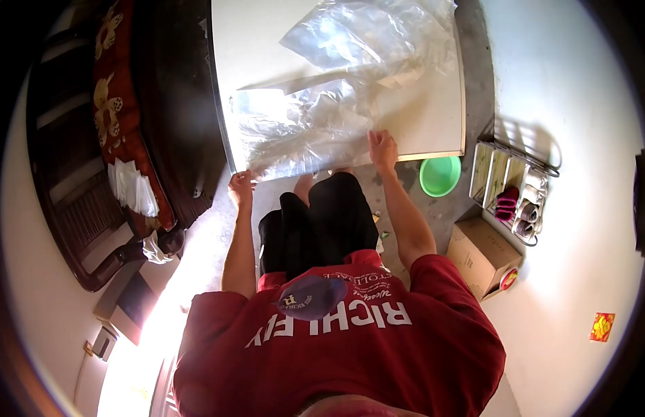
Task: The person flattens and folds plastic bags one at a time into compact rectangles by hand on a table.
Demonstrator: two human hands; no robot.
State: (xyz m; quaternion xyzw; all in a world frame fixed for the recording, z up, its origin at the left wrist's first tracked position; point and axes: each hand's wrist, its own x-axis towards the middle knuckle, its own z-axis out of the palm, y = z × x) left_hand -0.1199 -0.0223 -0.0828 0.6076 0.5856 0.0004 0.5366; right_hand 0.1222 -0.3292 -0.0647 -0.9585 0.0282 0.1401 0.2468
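Observation:
A clear plastic bag (301, 125) lies spread and wrinkled over the near part of a white tabletop (423, 125), its near edge hanging at the table's front. My left hand (241, 186) is closed in a pinch on the bag's near left corner, just past the table edge. At the near right corner, my right hand (383, 147) is closed on the same bag, with the fingertips partly hidden. Farther back, more clear plastic bags (368, 35) lie in a loose, crumpled heap, apart from both hands.
A green basin (440, 175) sits on the floor right of the table. Beyond it stand a shoe rack (500, 174) with several shoes and a cardboard box (479, 257). On the left, a dark wooden bench (86, 229) carries a stack of white bags (133, 187).

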